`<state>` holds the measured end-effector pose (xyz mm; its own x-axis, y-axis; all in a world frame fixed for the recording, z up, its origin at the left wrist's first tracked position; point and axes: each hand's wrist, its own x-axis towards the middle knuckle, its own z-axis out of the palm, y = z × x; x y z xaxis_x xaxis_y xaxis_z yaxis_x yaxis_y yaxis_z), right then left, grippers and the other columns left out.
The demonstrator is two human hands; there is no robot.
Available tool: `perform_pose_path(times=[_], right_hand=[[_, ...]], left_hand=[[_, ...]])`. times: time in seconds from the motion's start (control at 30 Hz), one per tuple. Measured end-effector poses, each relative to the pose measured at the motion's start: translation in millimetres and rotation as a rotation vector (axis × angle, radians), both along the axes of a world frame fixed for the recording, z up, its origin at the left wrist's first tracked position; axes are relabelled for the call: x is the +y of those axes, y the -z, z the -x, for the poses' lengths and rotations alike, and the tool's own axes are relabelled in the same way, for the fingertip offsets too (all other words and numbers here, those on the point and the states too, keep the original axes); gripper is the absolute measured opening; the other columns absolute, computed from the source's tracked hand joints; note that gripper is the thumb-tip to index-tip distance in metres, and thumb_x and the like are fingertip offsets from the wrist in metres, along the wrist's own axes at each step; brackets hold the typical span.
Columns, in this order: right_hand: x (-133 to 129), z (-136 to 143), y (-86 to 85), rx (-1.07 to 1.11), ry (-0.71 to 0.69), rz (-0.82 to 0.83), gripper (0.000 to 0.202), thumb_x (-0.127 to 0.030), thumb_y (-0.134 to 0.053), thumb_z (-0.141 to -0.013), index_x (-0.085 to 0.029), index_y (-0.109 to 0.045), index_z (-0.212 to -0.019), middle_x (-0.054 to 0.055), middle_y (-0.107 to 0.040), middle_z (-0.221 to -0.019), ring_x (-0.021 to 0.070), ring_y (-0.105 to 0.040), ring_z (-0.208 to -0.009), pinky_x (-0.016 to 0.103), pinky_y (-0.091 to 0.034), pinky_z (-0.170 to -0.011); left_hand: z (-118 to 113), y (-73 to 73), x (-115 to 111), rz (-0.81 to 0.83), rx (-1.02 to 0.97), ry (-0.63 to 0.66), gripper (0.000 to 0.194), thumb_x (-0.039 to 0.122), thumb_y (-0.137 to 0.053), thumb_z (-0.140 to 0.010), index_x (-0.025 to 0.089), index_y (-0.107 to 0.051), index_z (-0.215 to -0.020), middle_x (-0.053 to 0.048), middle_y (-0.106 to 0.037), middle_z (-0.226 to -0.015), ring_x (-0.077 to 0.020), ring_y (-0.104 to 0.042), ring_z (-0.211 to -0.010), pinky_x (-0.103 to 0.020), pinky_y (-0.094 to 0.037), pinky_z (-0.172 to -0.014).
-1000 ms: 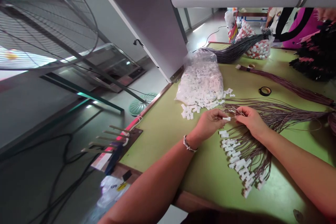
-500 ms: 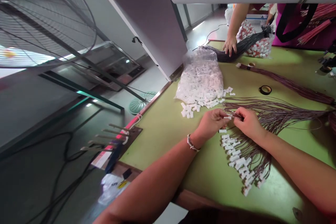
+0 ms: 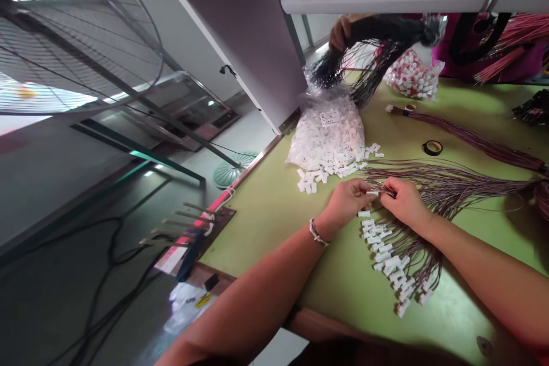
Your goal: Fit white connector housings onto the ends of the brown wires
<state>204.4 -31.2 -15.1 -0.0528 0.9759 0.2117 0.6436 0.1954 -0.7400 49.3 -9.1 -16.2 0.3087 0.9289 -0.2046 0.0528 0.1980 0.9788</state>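
Observation:
My left hand (image 3: 349,201) pinches a small white connector (image 3: 372,192) between thumb and fingers. Close beside it, my right hand (image 3: 403,199) is closed on thin brown wires (image 3: 388,189), their ends pointing at the connector. A loose white connector (image 3: 363,214) lies just below my fingertips. Under and right of my right hand, a fan of brown wires (image 3: 463,183) spreads over the green table (image 3: 266,223). Several wires with white connectors on their ends (image 3: 392,266) lie nearer to me. Behind my left hand are loose white connectors (image 3: 313,177) at the mouth of a clear bag (image 3: 328,126).
Across the table, a person's hand (image 3: 340,33) holds up a black wire bundle (image 3: 386,31). A bag of red and white parts (image 3: 414,74), a tied brown wire bundle (image 3: 472,136) and a black tape roll (image 3: 432,147) lie at the back. A metal-pronged rack (image 3: 193,229) sits at the left edge.
The person across the table has lifted the black wire bundle off the surface, and it now hangs behind the clear bag. My hands have barely moved.

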Motion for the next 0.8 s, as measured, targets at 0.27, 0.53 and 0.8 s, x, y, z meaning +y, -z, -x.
perform_pose_path(times=[0.27, 0.53, 0.8], right_hand=[[1, -5, -7.8, 0.145, -0.080, 0.097, 0.011, -0.024, -0.051, -0.064, -0.019, -0.046, -0.056, -0.005, -0.041, -0.050, 0.0085, -0.034, -0.049, 0.022, -0.027, -0.048], [6, -13, -8.1, 0.468, 0.061, 0.256, 0.029, -0.044, -0.057, -0.074, -0.018, -0.055, -0.062, -0.001, -0.053, -0.056, 0.0099, -0.042, -0.048, 0.022, -0.031, -0.046], [10, -14, 4.2, 0.394, -0.030, 0.256, 0.030, -0.046, -0.059, -0.073, -0.018, -0.056, -0.065, -0.002, -0.053, -0.053, 0.0091, -0.038, -0.046, 0.023, -0.028, -0.045]], left_hand=[[13, -8.3, 2, -0.066, 0.127, 0.121, 0.015, 0.021, -0.069, -0.067, 0.013, -0.057, -0.070, 0.005, -0.052, -0.047, -0.0064, -0.047, -0.042, -0.018, -0.037, -0.043], [30, -41.3, -9, -0.310, 0.390, 0.792, 0.014, 0.018, -0.069, -0.068, 0.015, -0.070, -0.081, -0.002, -0.068, -0.075, -0.0093, -0.058, -0.063, -0.018, -0.046, -0.062], [98, -62.8, 13, -0.318, 1.377, 0.083, 0.037, 0.023, -0.038, -0.086, 0.006, -0.068, -0.073, -0.017, -0.065, -0.073, -0.0253, -0.063, -0.073, -0.037, -0.047, -0.071]])
